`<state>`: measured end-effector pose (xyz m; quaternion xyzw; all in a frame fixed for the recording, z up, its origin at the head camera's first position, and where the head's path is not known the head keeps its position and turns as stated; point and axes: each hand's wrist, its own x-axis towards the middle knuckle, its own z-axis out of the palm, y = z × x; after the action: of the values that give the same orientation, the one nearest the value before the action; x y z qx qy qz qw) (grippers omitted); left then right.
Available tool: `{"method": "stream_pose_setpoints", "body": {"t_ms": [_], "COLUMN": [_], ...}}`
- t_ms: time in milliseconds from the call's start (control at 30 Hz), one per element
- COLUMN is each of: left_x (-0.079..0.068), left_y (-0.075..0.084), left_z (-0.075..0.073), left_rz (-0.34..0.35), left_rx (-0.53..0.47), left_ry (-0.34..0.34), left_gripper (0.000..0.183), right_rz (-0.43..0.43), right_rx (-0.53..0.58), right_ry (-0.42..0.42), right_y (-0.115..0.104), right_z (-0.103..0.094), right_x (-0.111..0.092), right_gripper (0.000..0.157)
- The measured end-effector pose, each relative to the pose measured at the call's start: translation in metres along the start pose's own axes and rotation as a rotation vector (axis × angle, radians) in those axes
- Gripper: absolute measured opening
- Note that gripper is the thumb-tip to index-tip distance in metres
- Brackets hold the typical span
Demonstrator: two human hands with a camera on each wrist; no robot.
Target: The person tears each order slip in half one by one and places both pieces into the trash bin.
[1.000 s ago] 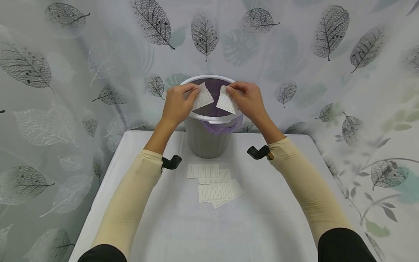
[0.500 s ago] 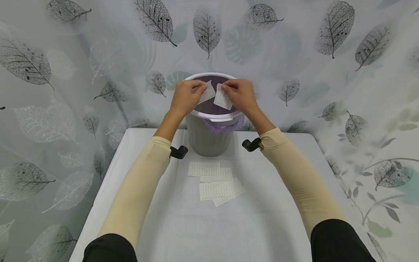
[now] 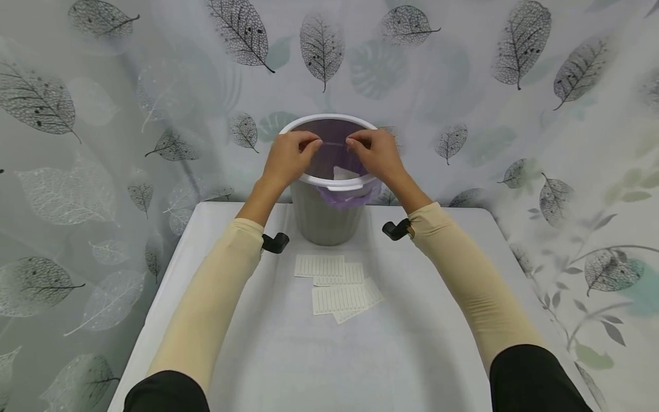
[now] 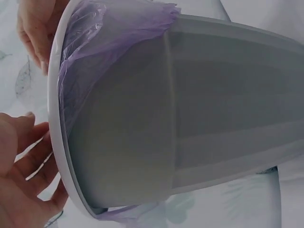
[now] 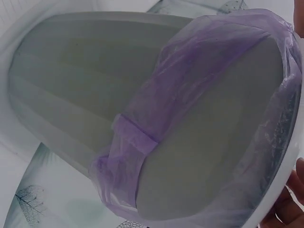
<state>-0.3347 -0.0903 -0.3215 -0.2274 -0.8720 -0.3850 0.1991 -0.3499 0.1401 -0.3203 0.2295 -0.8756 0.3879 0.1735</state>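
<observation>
Both hands are over the mouth of a grey waste bin (image 3: 326,220) with a white rim. My left hand (image 3: 288,157) is at the left side of the rim, thumb and forefinger near each other with nothing between them. In the left wrist view the fingers of that left hand (image 4: 28,171) are loosely bent beside the rim. Across from it, my right hand (image 3: 380,153) is over the right side, its fingertips also bare of paper. A white piece of torn paper (image 3: 344,173) shows inside the bin, low behind the front rim.
A purple bin liner (image 3: 350,197) folds out over the rim. Several lined paper slips (image 3: 337,300) lie overlapping on the white-covered table (image 3: 329,366) in front of the bin. A leaf-patterned curtain (image 3: 329,68) hangs behind it.
Each hand held a torn piece of paper over the bin. Both have let go, and one piece now shows lower inside the bin. The slips on the table have not moved.
</observation>
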Motion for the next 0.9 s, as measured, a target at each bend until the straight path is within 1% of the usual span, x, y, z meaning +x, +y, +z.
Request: {"method": "stream_pose_setpoints", "body": {"t_ms": [133,233,400,500,567,667,767,833,900], "left_x": [-0.008,-0.019,-0.042,-0.053,-0.061,-0.072,-0.084,-0.093,-0.102], "left_y": [-0.001,-0.002,-0.004,-0.003,-0.001,0.001,0.001,-0.002,-0.006], "left_z": [-0.001,-0.001,-0.001,0.000,0.001,0.004,0.009,0.016,0.024], "left_rz": [0.028,0.075,0.185,0.237,0.257,0.267,0.254,0.231,0.204], "left_rx": [-0.008,-0.032,-0.063,-0.075,-0.089,-0.116,-0.142,-0.161,-0.177], "left_ry": [0.022,0.056,0.147,0.200,0.230,0.254,0.271,0.266,0.246], "left_gripper": [0.023,0.022,0.019,0.017,0.016,0.015,0.013,0.013,0.013], "right_rz": [-0.019,-0.057,-0.169,-0.218,-0.227,-0.233,-0.225,-0.216,-0.195], "right_rx": [0.006,0.030,0.101,0.132,0.148,0.174,0.222,0.242,0.249], "right_ry": [0.012,0.038,0.091,0.091,0.076,0.061,0.036,0.020,0.009], "right_y": [0.000,-0.004,-0.014,-0.019,-0.023,-0.025,-0.023,-0.020,-0.014], "right_z": [-0.004,-0.008,-0.009,-0.009,-0.009,-0.006,0.000,0.006,0.013], "right_x": [-0.007,-0.019,-0.045,-0.059,-0.069,-0.082,-0.095,-0.103,-0.110], "right_gripper": [0.024,0.023,0.018,0.012,0.010,0.008,0.006,0.005,0.004]}}
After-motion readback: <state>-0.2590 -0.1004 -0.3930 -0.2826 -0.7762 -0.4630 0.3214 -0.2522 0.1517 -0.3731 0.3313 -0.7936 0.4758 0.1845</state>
